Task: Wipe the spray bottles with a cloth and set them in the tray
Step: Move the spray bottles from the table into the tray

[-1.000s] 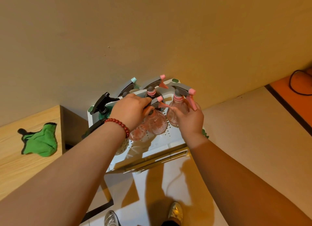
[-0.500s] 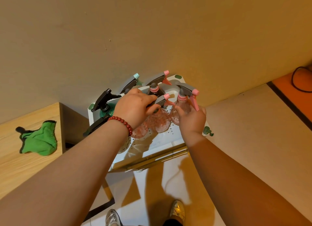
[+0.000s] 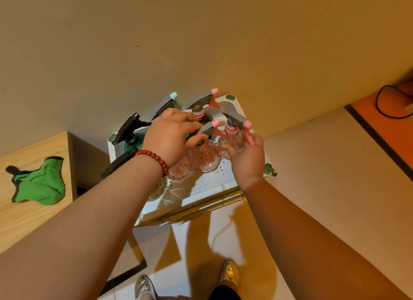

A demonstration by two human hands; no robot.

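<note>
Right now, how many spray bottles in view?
6. Green bottle far left; black-trigger bottle front left; teal-nozzle bottle and back pink bottle rear; middle pink bottle gripped by left hand; right pink bottle in right hand. Hands may hide more.

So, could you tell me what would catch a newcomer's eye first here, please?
The cluster of spray bottles standing in the white tray at centre draws the eye first. The left hand, wearing a red bead bracelet, grips the middle bottle by its head, while the right hand holds the rightmost bottle. A green cloth lies apart on the wooden top at left.
</note>
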